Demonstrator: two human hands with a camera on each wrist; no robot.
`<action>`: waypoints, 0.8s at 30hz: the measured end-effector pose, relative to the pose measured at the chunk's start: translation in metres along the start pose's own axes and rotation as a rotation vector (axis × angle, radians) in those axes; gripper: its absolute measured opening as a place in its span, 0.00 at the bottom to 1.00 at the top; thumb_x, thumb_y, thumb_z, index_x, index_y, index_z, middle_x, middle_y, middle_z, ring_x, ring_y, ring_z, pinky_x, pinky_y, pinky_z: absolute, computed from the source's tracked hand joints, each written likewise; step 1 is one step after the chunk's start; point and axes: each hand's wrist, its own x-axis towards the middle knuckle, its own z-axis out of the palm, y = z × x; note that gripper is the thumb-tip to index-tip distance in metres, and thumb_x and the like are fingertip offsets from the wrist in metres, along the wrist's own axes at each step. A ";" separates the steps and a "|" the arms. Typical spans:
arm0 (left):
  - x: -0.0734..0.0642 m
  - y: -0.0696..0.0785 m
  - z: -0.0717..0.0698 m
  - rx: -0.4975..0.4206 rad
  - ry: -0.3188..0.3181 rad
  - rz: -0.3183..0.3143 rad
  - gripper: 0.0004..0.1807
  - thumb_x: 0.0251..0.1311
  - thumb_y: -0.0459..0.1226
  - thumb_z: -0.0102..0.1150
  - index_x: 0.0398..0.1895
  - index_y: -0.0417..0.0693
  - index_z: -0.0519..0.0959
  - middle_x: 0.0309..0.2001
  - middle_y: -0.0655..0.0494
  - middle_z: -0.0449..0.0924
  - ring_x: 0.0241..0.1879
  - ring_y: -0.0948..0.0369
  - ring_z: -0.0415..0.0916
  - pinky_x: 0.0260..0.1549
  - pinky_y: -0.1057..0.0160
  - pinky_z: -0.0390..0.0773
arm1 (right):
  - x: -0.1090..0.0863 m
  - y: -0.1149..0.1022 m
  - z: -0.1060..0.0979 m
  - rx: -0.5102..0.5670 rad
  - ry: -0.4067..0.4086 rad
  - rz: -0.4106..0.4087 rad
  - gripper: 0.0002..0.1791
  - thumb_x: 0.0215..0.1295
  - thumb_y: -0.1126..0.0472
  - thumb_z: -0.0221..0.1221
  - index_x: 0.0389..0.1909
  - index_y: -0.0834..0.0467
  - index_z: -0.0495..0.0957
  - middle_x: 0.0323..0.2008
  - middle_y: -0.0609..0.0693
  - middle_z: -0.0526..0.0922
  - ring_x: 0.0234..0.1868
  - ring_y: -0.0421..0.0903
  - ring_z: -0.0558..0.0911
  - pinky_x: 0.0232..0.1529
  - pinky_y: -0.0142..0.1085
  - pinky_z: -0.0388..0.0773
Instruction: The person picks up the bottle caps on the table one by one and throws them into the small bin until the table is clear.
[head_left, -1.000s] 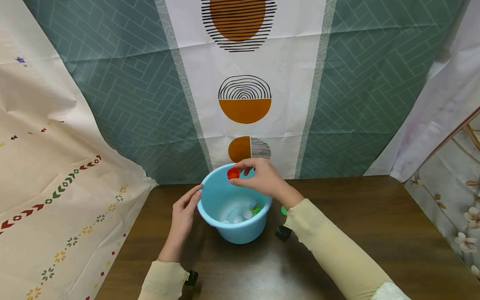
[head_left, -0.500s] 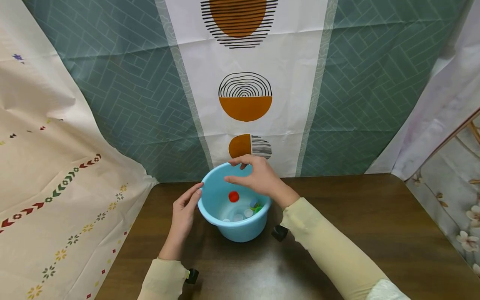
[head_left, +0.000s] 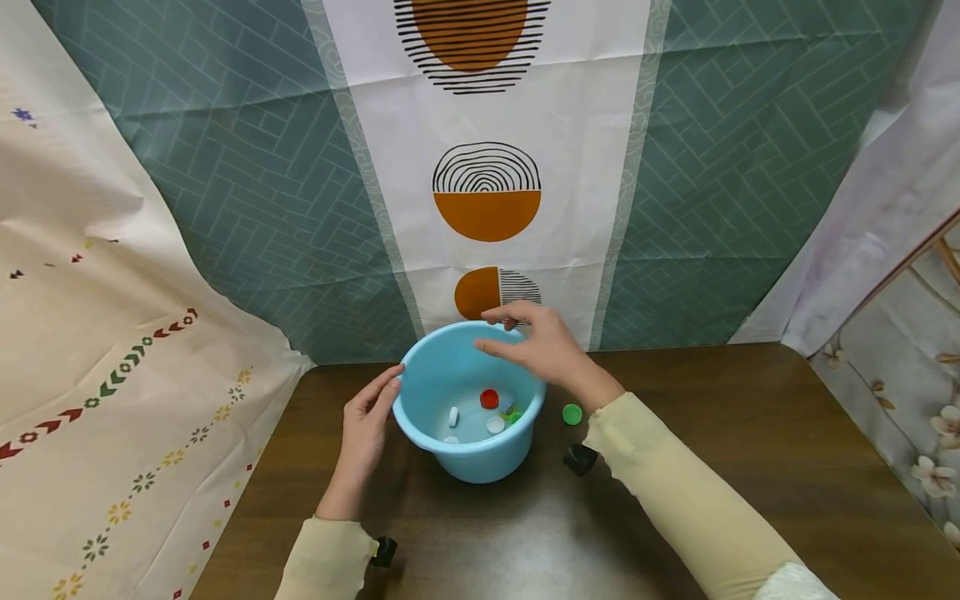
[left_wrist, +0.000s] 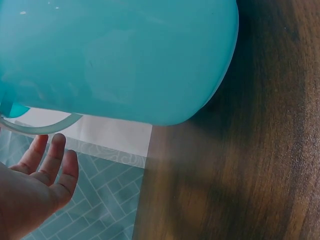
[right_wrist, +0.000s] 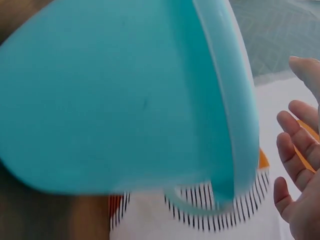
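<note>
A light blue plastic basin [head_left: 480,468] stands on the brown table. My left hand [head_left: 365,425] touches its left rim with thumb and fingertips; in the left wrist view, slightly bent fingers [left_wrist: 54,162] lie beside the rim's handle loop [left_wrist: 47,129]. Over the right back rim hangs my right hand [head_left: 543,346], thumb and fingers spread with nothing between them. Inside the basin are a red bottle cap [head_left: 489,399], a white cap [head_left: 496,425], another white cap standing on edge [head_left: 453,417] and a green piece [head_left: 513,417]. A green bottle cap [head_left: 572,414] lies on the table right of the basin.
The dark wooden table [head_left: 712,450] stretches right and toward the front. A patterned cloth [head_left: 487,117] hangs close behind the basin. Another cream cloth [head_left: 150,375] covers the left side. Black wrist devices [head_left: 580,459] sit under both forearms.
My right hand has let go of the red cap, which fell into the basin. The hand has since shifted slightly right, and a white cap now stands on edge. The left hand stays put.
</note>
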 end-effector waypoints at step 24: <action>-0.001 0.000 0.001 -0.001 0.003 -0.005 0.20 0.70 0.39 0.56 0.61 0.40 0.77 0.60 0.43 0.76 0.55 0.40 0.73 0.51 0.46 0.76 | -0.081 0.128 -0.066 -0.161 0.072 0.271 0.31 0.55 0.36 0.66 0.54 0.50 0.81 0.51 0.47 0.82 0.49 0.48 0.78 0.49 0.49 0.76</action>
